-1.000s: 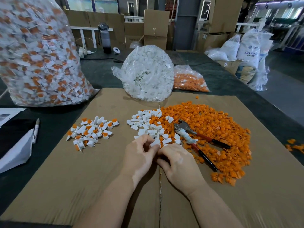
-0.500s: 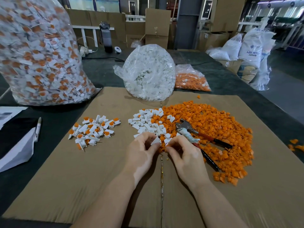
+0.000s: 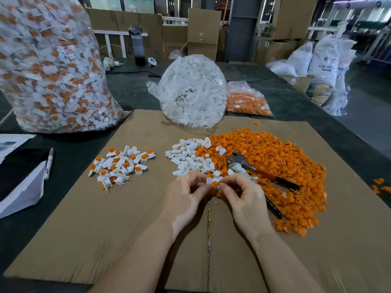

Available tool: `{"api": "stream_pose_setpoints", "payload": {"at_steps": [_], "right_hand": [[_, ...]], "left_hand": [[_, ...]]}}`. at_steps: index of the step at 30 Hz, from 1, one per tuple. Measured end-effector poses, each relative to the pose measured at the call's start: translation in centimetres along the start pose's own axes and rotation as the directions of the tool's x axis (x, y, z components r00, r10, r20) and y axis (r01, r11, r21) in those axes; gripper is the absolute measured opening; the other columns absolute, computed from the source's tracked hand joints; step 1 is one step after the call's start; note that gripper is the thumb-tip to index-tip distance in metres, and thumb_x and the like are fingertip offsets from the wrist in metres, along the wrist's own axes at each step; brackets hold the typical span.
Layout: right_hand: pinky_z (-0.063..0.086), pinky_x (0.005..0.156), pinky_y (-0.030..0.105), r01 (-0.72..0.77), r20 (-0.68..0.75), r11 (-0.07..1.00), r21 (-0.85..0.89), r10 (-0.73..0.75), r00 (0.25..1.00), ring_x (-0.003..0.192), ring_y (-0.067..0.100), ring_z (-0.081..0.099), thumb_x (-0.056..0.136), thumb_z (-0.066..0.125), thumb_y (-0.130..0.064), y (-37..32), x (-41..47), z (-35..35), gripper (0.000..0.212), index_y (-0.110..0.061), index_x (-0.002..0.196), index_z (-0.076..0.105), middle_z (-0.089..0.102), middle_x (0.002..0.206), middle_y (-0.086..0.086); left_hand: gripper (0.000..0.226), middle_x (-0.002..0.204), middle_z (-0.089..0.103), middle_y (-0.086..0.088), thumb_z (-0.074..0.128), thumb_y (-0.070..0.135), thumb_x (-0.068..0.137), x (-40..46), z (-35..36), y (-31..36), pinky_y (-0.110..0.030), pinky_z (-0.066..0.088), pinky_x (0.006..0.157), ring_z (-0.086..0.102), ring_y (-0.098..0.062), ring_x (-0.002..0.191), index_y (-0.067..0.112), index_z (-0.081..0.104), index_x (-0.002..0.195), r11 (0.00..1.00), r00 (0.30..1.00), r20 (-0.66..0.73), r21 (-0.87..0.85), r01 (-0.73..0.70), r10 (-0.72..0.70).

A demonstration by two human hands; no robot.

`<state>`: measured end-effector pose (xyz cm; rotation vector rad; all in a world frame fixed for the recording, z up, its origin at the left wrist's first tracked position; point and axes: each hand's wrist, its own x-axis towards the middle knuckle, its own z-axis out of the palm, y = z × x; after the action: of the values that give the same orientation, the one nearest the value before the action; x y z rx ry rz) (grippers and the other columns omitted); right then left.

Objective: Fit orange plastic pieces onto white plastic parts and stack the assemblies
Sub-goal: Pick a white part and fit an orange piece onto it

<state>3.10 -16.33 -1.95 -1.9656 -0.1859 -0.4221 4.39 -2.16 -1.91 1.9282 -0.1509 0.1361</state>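
My left hand [image 3: 186, 197] pinches a small white plastic part [image 3: 209, 181] between thumb and fingers. My right hand [image 3: 243, 197] pinches a small orange piece [image 3: 218, 183] right beside it, fingertips almost touching. Both hands hover over the cardboard sheet [image 3: 127, 229] at the near edge of the loose white parts pile [image 3: 188, 157]. The wide orange pieces pile [image 3: 275, 161] spreads to the right. A heap of finished white-and-orange assemblies [image 3: 120, 166] lies to the left.
Pliers [image 3: 254, 172] with dark handles lie on the orange pile. At the back stand a big bag of assemblies [image 3: 48, 70], a bag of white parts [image 3: 192, 92] and a bag of orange pieces [image 3: 247, 100]. A marker [image 3: 49, 163] and papers lie left.
Both hands have lifted slightly away from me toward the piles. My right hand now brings an orange piece against the white part that my left hand pinches.
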Motion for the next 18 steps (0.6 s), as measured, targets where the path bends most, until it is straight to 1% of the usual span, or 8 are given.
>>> {"api": "stream_pose_setpoints", "payload": {"at_steps": [1,4,9,11,12,14,16,18], "right_hand": [[0.042,0.066,0.005,-0.009,-0.001,1.000,-0.009,0.009,1.000,0.074,-0.005,0.059,0.085,0.065,-0.004,0.06,0.01,0.02,0.025,-0.027,0.078,0.063,0.064,0.072,-0.014],[0.041,0.067,0.005,-0.031,-0.001,0.999,-0.027,0.031,1.000,0.076,-0.005,0.059,0.086,0.064,-0.006,0.30,0.02,0.10,0.021,-0.026,0.080,0.063,0.064,0.073,-0.014],[0.043,0.065,0.008,-0.028,-0.013,0.997,-0.071,0.027,1.000,0.075,-0.002,0.059,0.087,0.064,-0.012,0.45,-0.04,0.25,0.017,-0.027,0.080,0.062,0.063,0.073,-0.014],[0.045,0.064,0.015,-0.001,-0.013,0.989,-0.147,-0.001,1.000,0.073,0.004,0.058,0.087,0.064,-0.016,0.49,-0.16,0.30,0.011,-0.024,0.080,0.063,0.062,0.073,-0.012],[0.046,0.063,0.021,0.026,-0.012,0.981,-0.194,-0.029,1.000,0.071,0.007,0.057,0.087,0.064,-0.017,0.47,-0.24,0.35,0.008,-0.020,0.079,0.063,0.061,0.072,-0.010],[0.045,0.059,0.027,0.098,-0.021,0.955,-0.281,-0.108,0.994,0.065,0.012,0.054,0.085,0.066,-0.015,0.40,-0.40,0.43,0.012,-0.012,0.075,0.063,0.059,0.067,-0.005],[0.043,0.055,0.028,0.146,-0.021,0.927,-0.346,-0.163,0.986,0.061,0.013,0.050,0.083,0.068,-0.013,0.28,-0.46,0.52,0.015,-0.009,0.071,0.061,0.056,0.063,-0.003],[0.040,0.054,0.024,0.149,-0.022,0.919,-0.366,-0.168,0.985,0.059,0.012,0.048,0.082,0.070,-0.011,0.30,-0.51,0.57,0.018,-0.007,0.068,0.059,0.055,0.062,-0.003]], "left_hand": [[0.012,0.075,0.070,0.003,0.067,0.015,0.084,0.00,-0.05,0.03,-0.015,0.045,0.067,0.063,-0.005,0.072,0.027,0.064,0.082,1.000,1.000,-0.003,-0.002,-0.002,0.002],[0.023,0.067,0.068,0.007,0.068,0.013,0.083,-0.05,-0.14,0.23,-0.006,0.041,0.062,0.060,0.002,0.065,0.033,0.061,0.075,1.000,1.000,-0.015,-0.024,-0.010,0.010],[0.022,0.064,0.066,0.010,0.068,0.012,0.083,-0.10,-0.25,0.42,-0.004,0.040,0.060,0.059,0.005,0.063,0.032,0.061,0.075,0.999,1.000,-0.019,-0.042,0.002,-0.003],[0.022,0.062,0.065,0.012,0.068,0.011,0.083,-0.11,-0.30,0.44,-0.004,0.039,0.059,0.058,0.006,0.061,0.031,0.061,0.076,0.998,0.999,-0.027,-0.065,0.019,-0.021],[0.021,0.061,0.064,0.011,0.068,0.010,0.082,-0.15,-0.28,0.50,-0.004,0.039,0.059,0.058,0.006,0.060,0.029,0.061,0.076,0.997,0.999,-0.026,-0.074,0.027,-0.029],[0.020,0.062,0.064,0.009,0.068,0.008,0.082,-0.23,-0.24,0.59,-0.004,0.039,0.058,0.056,0.006,0.057,0.026,0.061,0.075,0.996,0.999,-0.013,-0.086,0.035,-0.036],[0.019,0.063,0.064,0.006,0.068,0.007,0.082,-0.31,-0.19,0.68,-0.006,0.039,0.057,0.055,0.005,0.056,0.023,0.062,0.074,0.998,1.000,0.010,-0.061,0.028,-0.027],[0.013,0.065,0.065,0.002,0.068,0.009,0.082,-0.37,-0.12,0.72,-0.008,0.040,0.057,0.054,0.001,0.058,0.019,0.063,0.076,0.999,0.999,0.029,-0.030,0.017,-0.017]]}}
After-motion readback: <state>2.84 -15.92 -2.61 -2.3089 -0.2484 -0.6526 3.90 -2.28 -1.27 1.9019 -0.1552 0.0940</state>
